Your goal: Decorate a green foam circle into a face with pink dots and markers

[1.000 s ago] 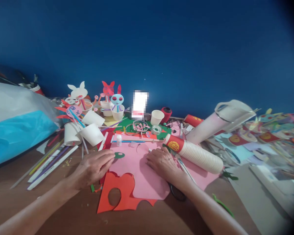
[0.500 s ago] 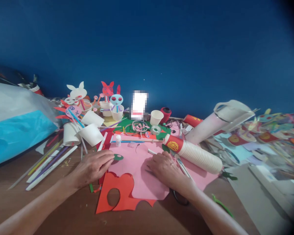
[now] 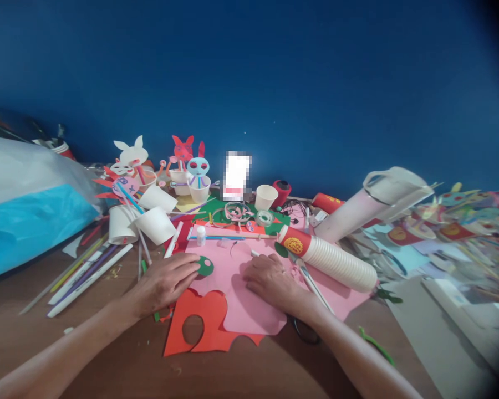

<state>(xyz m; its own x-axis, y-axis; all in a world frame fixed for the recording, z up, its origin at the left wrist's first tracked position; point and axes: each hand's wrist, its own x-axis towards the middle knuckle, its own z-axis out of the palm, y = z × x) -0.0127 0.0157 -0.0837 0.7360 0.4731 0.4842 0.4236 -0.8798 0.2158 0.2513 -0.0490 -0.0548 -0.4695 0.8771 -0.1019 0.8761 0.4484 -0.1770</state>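
Observation:
My left hand (image 3: 166,281) holds a green oval piece (image 3: 205,266) with pale pink spots by its left edge, fingers pressed together. The piece is over the left part of a pink sheet (image 3: 249,305). On the right part of that sheet rests my right hand (image 3: 270,280), its fingers curled together and pointing left; what they hold, if anything, is hidden. A small white bottle (image 3: 201,236) stands behind the green piece. Red-orange paper (image 3: 210,316) with a round hole lies under the pink sheet's near left edge.
A long stack of paper cups (image 3: 341,266) lies at the right, beside a cutter (image 3: 314,285). Markers (image 3: 91,280) lie at the left. Behind them are tipped white cups (image 3: 154,225) and cup figures (image 3: 198,177). A white jug (image 3: 370,202) leans at the back right.
The green piece in my left hand has tilted, so more of its face shows. My right hand has shifted slightly left, and its fingers are drawn in more.

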